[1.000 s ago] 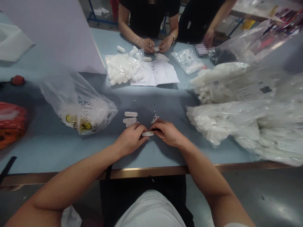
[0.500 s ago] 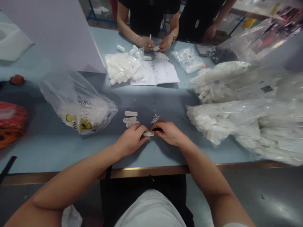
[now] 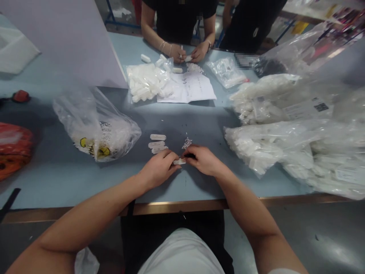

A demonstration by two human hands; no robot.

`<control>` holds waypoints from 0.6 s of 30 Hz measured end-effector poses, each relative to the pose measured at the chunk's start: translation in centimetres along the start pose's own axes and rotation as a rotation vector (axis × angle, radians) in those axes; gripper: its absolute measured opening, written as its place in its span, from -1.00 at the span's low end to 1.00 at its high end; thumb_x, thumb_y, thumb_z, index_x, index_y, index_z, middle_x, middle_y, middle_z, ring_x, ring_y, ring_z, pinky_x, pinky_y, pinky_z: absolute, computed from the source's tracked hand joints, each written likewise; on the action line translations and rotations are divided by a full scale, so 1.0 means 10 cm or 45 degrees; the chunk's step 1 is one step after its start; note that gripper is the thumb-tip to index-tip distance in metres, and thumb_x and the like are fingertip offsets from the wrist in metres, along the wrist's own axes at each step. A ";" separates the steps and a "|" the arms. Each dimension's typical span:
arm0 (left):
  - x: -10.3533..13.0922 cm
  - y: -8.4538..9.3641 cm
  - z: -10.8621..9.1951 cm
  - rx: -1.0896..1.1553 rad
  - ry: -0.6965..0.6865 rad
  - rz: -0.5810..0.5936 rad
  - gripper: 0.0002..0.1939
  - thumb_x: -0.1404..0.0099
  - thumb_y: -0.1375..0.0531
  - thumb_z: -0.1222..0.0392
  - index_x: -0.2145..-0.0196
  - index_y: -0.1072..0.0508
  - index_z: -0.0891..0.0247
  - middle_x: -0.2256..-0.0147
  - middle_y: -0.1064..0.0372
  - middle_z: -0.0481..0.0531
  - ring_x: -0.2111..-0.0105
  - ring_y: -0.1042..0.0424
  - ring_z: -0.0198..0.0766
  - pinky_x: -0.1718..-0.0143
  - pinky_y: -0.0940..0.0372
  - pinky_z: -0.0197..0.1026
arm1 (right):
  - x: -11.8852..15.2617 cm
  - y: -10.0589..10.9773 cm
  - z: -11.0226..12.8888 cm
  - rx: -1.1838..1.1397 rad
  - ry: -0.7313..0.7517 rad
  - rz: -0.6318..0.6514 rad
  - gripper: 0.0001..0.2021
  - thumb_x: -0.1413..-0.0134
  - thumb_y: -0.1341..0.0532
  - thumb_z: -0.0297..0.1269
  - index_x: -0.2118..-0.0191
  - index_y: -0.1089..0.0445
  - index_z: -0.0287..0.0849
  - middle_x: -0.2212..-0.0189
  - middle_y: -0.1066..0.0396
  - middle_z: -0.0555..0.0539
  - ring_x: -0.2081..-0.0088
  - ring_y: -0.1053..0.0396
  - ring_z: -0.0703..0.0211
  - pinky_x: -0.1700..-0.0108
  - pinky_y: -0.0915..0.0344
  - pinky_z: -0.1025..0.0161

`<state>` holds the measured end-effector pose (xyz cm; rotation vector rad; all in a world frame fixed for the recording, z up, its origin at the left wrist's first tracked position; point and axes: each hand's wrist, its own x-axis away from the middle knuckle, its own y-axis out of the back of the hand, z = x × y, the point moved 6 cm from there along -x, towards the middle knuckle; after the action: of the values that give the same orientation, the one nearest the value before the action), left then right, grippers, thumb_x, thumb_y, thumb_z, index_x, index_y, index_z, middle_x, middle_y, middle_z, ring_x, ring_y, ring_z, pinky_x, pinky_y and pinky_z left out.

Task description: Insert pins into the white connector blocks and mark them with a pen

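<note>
Between the fingertips of my left hand [image 3: 161,167] is a small white plastic strip [image 3: 179,161], held just above the table near its front edge. The fingers of my right hand [image 3: 203,160] are pinched together at the strip's right end; whatever lies between them is too small to make out. Just beyond my right fingertips lies a little heap of tiny white pieces [image 3: 187,143]. Several similar white strips with printed faces [image 3: 157,137] lie beyond my left hand, the nearest one partly covered by it.
A clear bag of small white parts [image 3: 116,133] stands left, and large bags of white parts [image 3: 262,146] fill the right side. Across the blue table [image 3: 199,114], a co-worker's hands [image 3: 199,52] hold a white piece behind a paper sheet [image 3: 194,89] and another bag [image 3: 145,82].
My hands stay nearly in place, the strip shifting only slightly. The clear bag on the left has sagged a little to the right. A person standing at the back has moved.
</note>
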<state>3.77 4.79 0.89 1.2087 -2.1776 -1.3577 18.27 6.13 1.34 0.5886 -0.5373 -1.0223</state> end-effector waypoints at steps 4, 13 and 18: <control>0.00 0.00 -0.01 -0.015 -0.031 0.001 -0.87 -0.30 -0.15 0.13 0.23 -0.38 0.21 0.26 -0.35 0.04 0.26 -0.39 -0.26 0.20 -0.30 -0.21 | 0.00 -0.01 -0.04 -0.079 -0.079 0.013 -0.90 -0.04 -0.20 -0.41 0.30 -0.44 -0.17 0.37 -0.48 0.00 0.36 -0.35 0.27 0.30 -0.17 0.34; -0.01 0.00 0.02 -0.005 0.007 0.024 -0.87 -0.27 -0.18 0.11 0.27 -0.40 0.21 0.28 -0.36 0.02 0.30 -0.39 -0.27 0.22 -0.31 -0.22 | 0.01 0.10 -0.06 -0.132 -0.099 0.053 -0.87 -0.10 -0.18 -0.28 0.33 -0.45 -0.18 0.41 -0.47 0.01 0.35 -0.34 0.24 0.31 -0.15 0.34; 0.00 -0.02 0.02 0.024 0.005 0.015 -0.85 -0.28 -0.17 0.11 0.23 -0.40 0.21 0.27 -0.37 0.02 0.28 -0.40 -0.26 0.21 -0.31 -0.21 | 0.00 0.02 -0.04 0.027 -0.131 0.032 -0.92 -0.07 -0.20 -0.31 0.38 -0.41 -0.18 0.48 -0.41 0.03 0.44 -0.26 0.28 0.37 -0.08 0.34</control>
<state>3.72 4.90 0.62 1.2025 -2.1958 -1.3323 18.63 6.31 1.22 0.5491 -0.6454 -1.0279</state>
